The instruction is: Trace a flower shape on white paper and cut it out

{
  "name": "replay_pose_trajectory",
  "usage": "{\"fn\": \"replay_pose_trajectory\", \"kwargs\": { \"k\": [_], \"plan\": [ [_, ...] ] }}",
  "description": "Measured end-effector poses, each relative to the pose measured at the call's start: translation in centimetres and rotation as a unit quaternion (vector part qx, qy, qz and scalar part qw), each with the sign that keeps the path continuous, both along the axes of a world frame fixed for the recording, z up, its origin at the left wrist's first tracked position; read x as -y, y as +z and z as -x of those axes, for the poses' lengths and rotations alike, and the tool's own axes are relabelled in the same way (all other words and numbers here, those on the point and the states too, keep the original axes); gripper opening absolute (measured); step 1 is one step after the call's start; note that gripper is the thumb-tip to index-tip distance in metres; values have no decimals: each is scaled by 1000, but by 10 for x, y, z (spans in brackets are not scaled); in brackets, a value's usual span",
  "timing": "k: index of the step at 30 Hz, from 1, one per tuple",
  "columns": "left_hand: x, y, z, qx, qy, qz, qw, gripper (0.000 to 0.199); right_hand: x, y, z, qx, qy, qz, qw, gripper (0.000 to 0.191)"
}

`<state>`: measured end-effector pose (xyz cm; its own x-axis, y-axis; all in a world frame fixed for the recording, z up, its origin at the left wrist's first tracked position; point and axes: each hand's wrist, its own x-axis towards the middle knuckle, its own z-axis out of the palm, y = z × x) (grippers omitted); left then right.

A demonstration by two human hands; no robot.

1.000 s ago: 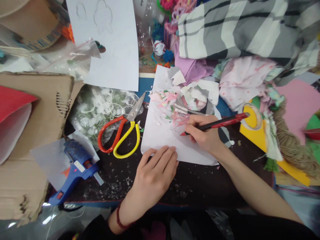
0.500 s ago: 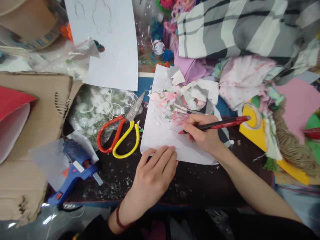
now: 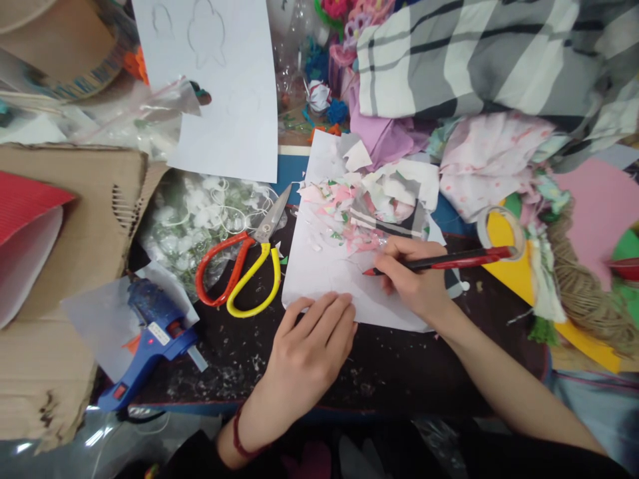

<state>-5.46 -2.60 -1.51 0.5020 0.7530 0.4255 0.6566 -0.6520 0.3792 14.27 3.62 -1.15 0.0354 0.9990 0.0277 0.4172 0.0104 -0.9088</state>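
Observation:
My right hand grips a black and red pencil, its red tip on or just over a white sheet of paper. Flat on the sheet's near edge lies my left hand, fingers stretched out. Torn and cut scraps of pink, white and checked material cover the far part of the sheet. Left of the paper rest scissors with one red and one yellow handle, blades apart. Any line under the pencil tip is too faint to make out.
A blue glue gun lies at left beside cardboard. Behind are a sheet with pencil outlines and a bag of white and green bits. Checked cloth, a tape roll and twine crowd the right.
My right hand and the pencil have shifted slightly right and a little toward me over the sheet. My left hand stays in place on the paper.

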Motion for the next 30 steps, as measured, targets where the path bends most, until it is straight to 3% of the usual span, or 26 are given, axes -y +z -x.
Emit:
{"fn": "replay_pose_trajectory", "kwargs": {
  "k": [17, 23, 30],
  "plan": [
    [0, -1, 1, 0, -3, -1, 1000, 21, -1, 0, 0, -15, -4, 11, 1000, 33],
    [0, -1, 1, 0, -3, 5, 1000, 21, 0, 1, -3, 15, 30, -16, 999, 37],
    [0, 1, 0, 2, -1, 1, 1000, 20, 8, 2, -2, -13, -3, 11, 1000, 35]
  ]
}}
